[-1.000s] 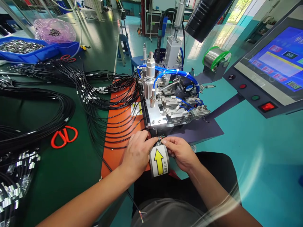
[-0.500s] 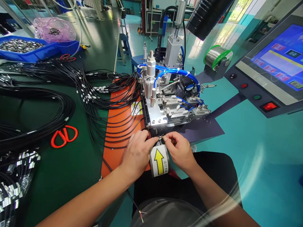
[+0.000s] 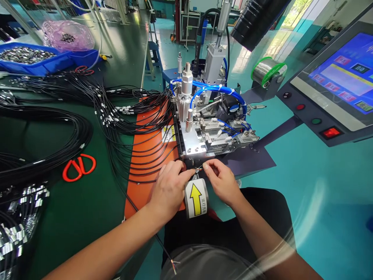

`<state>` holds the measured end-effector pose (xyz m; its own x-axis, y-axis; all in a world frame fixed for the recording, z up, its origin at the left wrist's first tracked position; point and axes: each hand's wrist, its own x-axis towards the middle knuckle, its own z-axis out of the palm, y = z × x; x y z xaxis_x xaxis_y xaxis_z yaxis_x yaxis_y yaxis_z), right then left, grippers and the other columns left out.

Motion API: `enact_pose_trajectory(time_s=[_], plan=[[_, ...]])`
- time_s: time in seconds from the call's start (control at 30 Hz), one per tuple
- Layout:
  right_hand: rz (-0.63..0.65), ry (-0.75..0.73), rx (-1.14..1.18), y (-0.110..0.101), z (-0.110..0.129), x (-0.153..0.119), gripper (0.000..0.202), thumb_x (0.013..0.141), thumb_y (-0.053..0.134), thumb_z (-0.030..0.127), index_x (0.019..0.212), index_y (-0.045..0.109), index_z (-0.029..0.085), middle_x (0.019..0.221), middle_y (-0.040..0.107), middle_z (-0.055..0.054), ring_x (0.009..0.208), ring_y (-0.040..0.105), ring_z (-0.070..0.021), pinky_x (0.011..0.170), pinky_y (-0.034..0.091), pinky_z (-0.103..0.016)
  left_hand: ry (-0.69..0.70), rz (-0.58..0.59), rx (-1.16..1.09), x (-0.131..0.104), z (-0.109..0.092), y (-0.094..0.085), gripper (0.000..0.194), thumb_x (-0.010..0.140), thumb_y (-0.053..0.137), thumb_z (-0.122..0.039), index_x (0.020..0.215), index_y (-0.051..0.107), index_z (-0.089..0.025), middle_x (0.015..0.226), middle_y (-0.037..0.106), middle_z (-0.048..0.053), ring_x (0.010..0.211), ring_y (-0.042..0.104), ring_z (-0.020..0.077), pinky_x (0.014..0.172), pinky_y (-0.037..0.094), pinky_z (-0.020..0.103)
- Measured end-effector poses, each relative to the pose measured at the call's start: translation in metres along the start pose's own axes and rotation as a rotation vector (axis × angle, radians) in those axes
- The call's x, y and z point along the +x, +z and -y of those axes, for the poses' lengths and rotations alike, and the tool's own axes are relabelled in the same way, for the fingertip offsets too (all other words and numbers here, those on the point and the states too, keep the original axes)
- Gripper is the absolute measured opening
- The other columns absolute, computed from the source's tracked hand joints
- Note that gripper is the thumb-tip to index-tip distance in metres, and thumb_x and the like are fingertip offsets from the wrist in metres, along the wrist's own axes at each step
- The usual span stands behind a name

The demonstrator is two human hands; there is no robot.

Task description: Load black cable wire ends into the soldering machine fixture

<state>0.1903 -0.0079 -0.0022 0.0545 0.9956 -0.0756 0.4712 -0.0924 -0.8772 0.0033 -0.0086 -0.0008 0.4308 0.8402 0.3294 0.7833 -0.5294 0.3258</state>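
Note:
At the machine's front edge, my left hand (image 3: 171, 186) is closed, its thumb and fingertip pressed on a cable end that the fingers mostly hide. Thin coloured wires (image 3: 199, 169) stick out of that end toward the right. My right hand (image 3: 223, 182) pinches the tips of these wires between thumb and forefinger. Just below the fingertips is a round drum (image 3: 197, 198) with a white label and a yellow arrow. Behind the hands stands the soldering machine (image 3: 201, 128) with blue air tubes. Several black cables (image 3: 151, 157) lie in a row over the orange plate (image 3: 142, 198).
Red-handled scissors (image 3: 78, 168) and bundled black cables (image 3: 78, 132) lie on the green table (image 3: 87, 210). A blue tray (image 3: 32, 64) of small metal parts sits at the far left. On the right are a solder spool (image 3: 266, 72) and a control panel (image 3: 332, 97).
My right hand has shifted slightly to the right and up, so more of the thin wires shows between the hands. The left hand stays in place.

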Motion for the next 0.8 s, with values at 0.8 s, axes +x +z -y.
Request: enact_pose_trajectory(time_s=[0.8], plan=[[0.021,0.037,0.086,0.021,-0.006,0.003,0.029,0.095,0.045,0.043,0.079,0.053,0.021,0.071,0.052,0.003,0.067,0.048,-0.0146,0.063,0.036,-0.026,-0.017,0.083,0.075,0.000,-0.002,-0.010,0.019,0.092,0.048,-0.008,0.094,0.066,-0.014,0.084,0.058,0.006,0.084,0.052,0.0228,0.078,0.047,0.037]])
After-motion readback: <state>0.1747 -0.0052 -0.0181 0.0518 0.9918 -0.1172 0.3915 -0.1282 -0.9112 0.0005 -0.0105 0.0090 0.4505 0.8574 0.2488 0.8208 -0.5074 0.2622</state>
